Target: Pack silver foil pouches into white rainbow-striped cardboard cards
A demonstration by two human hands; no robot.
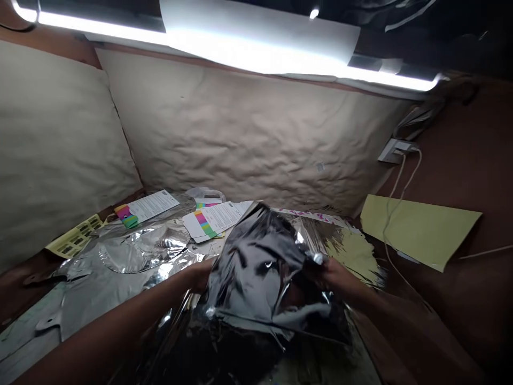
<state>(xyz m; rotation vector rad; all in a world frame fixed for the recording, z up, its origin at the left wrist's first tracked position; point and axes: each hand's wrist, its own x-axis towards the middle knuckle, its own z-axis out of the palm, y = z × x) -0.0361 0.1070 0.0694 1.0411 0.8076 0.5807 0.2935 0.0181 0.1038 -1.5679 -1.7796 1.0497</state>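
A shiny black plastic bag (256, 267) is held up in front of me, creased and narrowing toward its top. My left hand (202, 274) grips its left side, the fingers mostly hidden behind the film. On the right side, my right hand (326, 270) is closed on the bag's edge, partly blurred and in shadow. More dark glossy film spreads below the bag near my body. I cannot make out whether anything is inside the bag.
Silvery plastic sheets (120, 267) cover the table's left. Printed cartons with coloured stripes lie behind: one carton (216, 218) near the bag, another carton (148, 206) farther left. A yellow sheet (417, 230) and a white cable (388, 214) from a socket (396, 149) are at right. A lamp (256, 51) hangs above.
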